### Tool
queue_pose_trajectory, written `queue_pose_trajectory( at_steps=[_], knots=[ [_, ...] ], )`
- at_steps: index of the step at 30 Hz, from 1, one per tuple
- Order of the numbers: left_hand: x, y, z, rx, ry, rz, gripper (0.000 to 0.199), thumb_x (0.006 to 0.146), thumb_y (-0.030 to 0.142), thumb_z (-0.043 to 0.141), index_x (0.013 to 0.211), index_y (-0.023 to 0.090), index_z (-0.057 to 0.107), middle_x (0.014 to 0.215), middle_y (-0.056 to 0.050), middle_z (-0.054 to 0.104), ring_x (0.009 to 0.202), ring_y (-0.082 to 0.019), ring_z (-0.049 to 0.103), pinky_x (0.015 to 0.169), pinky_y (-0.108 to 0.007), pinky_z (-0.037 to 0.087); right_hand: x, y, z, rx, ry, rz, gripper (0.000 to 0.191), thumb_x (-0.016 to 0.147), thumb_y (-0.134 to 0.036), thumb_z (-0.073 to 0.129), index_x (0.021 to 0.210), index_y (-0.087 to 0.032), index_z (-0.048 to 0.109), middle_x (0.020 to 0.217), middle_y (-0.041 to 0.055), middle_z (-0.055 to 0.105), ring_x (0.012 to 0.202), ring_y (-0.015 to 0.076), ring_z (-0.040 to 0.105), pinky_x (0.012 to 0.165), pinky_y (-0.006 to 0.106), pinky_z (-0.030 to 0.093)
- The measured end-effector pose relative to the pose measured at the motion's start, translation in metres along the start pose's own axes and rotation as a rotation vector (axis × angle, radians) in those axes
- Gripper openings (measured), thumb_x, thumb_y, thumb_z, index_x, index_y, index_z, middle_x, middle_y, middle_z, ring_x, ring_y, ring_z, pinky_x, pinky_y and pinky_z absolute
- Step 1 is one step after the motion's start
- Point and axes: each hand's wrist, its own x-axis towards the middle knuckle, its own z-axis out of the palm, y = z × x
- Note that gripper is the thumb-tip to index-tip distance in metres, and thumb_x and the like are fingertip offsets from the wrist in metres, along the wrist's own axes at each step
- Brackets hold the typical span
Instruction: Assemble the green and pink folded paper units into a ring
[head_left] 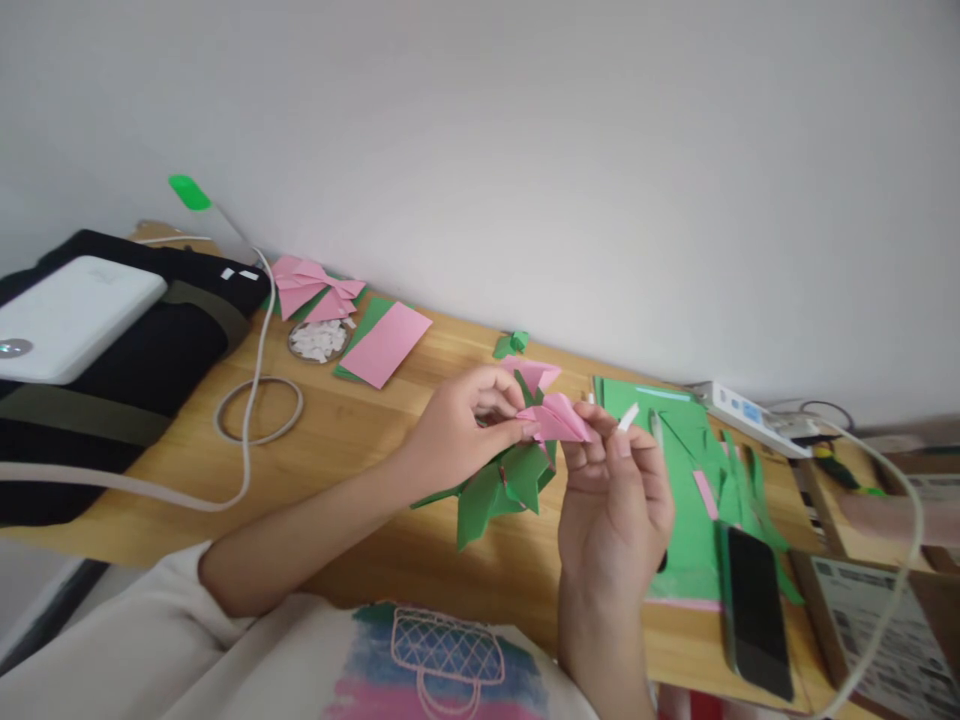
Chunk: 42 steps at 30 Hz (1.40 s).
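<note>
Between my two hands is a folded pink paper piece [559,415]. My left hand [480,420] pinches its left end between thumb and fingers. At its right end are the fingertips of my right hand [616,480], whose thumb and forefinger also pinch a small white strip [628,416]. Just below and behind my hands sits a folded green paper piece [499,490] with pointed leaf-like flaps. Another pink folded piece [534,373] shows behind my fingers, partly hidden.
At the left stand a dish of white bits [320,340], stacked pink paper [386,345] and pink folded pieces [315,285]. Green sheets [682,540], a phone [756,610] and a power strip [750,415] lie right. A white cable [251,420] loops over the table's left side.
</note>
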Motion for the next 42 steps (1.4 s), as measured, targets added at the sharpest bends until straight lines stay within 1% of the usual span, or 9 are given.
queue_pose_trajectory(
  at_steps=[3,6,14,18,23,26,32,36,42],
  knots=[
    [0.001,0.002,-0.002,-0.005,-0.014,-0.065,0.019,0.069,0.011,0.073,0.077,0.016,0.056,0.064,0.003,0.068,0.057,-0.011,0.065,0.051,-0.018,0.048,0.003,-0.001,-0.002,-0.051,-0.019,-0.024,0.004,0.085,-0.020,0.065,0.082,-0.021,0.063,0.089,0.0010,0.074,0.087,0.0137,0.069,0.069,0.025,0.053],
    [0.003,0.005,-0.005,0.027,-0.044,-0.149,0.018,0.069,0.016,0.075,0.083,0.015,0.063,0.064,0.001,0.071,0.058,-0.012,0.067,0.053,-0.019,0.049,0.008,-0.006,-0.008,-0.158,-0.135,-0.088,0.006,0.083,-0.018,0.067,0.086,-0.022,0.063,0.090,0.0003,0.073,0.088,0.0146,0.069,0.075,0.027,0.053],
    [0.006,0.020,-0.014,-0.042,-0.199,-0.233,0.009,0.067,0.008,0.074,0.069,0.013,0.066,0.062,0.001,0.071,0.056,-0.010,0.067,0.053,-0.016,0.051,0.020,-0.032,-0.020,-0.821,-0.570,-0.401,0.054,0.076,-0.010,0.070,0.123,-0.028,0.050,0.115,0.0067,0.064,0.109,0.0250,0.063,0.094,0.046,0.048],
    [0.005,0.028,-0.015,-0.069,-0.253,-0.280,0.011,0.065,0.010,0.077,0.071,0.013,0.067,0.062,0.001,0.072,0.055,-0.010,0.067,0.049,-0.014,0.049,0.021,-0.042,-0.018,-0.958,-0.648,-0.429,0.060,0.078,-0.009,0.068,0.129,-0.031,0.046,0.118,0.0064,0.062,0.113,0.0275,0.060,0.097,0.053,0.046],
    [-0.001,0.039,-0.017,-0.159,-0.390,-0.379,0.006,0.070,0.013,0.076,0.073,0.014,0.071,0.065,-0.001,0.073,0.058,-0.012,0.069,0.049,-0.015,0.052,0.013,-0.061,-0.014,-0.967,-0.727,-0.378,0.060,0.080,-0.010,0.066,0.132,-0.029,0.043,0.120,0.0062,0.060,0.109,0.0229,0.060,0.094,0.045,0.050],
    [-0.006,0.040,-0.019,-0.195,-0.453,-0.402,0.004,0.075,0.014,0.071,0.072,0.015,0.074,0.065,-0.001,0.073,0.059,-0.012,0.069,0.052,-0.016,0.053,0.009,-0.066,-0.013,-0.940,-0.779,-0.264,0.057,0.082,-0.011,0.065,0.132,-0.027,0.043,0.114,0.0051,0.061,0.108,0.0190,0.060,0.092,0.037,0.051],
    [-0.008,0.023,-0.025,-0.099,-0.387,-0.446,0.007,0.077,0.016,0.069,0.075,0.015,0.076,0.067,-0.002,0.073,0.061,-0.010,0.067,0.058,-0.017,0.053,0.011,-0.041,-0.019,-0.900,-0.769,-0.040,0.051,0.085,-0.018,0.064,0.130,-0.029,0.042,0.109,0.0027,0.063,0.105,0.0174,0.061,0.093,0.037,0.050],
    [-0.006,0.018,-0.027,0.005,-0.343,-0.448,0.010,0.075,0.014,0.067,0.078,0.015,0.076,0.070,-0.002,0.074,0.064,-0.011,0.067,0.060,-0.017,0.052,0.011,-0.028,-0.023,-0.854,-0.750,-0.013,0.048,0.086,-0.016,0.062,0.128,-0.031,0.044,0.109,0.0011,0.062,0.104,0.0150,0.062,0.092,0.033,0.051],
    [-0.011,0.020,-0.025,0.019,-0.303,-0.457,0.013,0.072,0.008,0.063,0.074,0.014,0.075,0.064,0.000,0.071,0.058,-0.009,0.063,0.055,-0.015,0.049,0.006,-0.028,-0.023,-0.902,-0.754,-0.012,0.051,0.086,-0.015,0.061,0.130,-0.030,0.043,0.113,0.0020,0.061,0.110,0.0151,0.060,0.095,0.031,0.051]
  ],
)
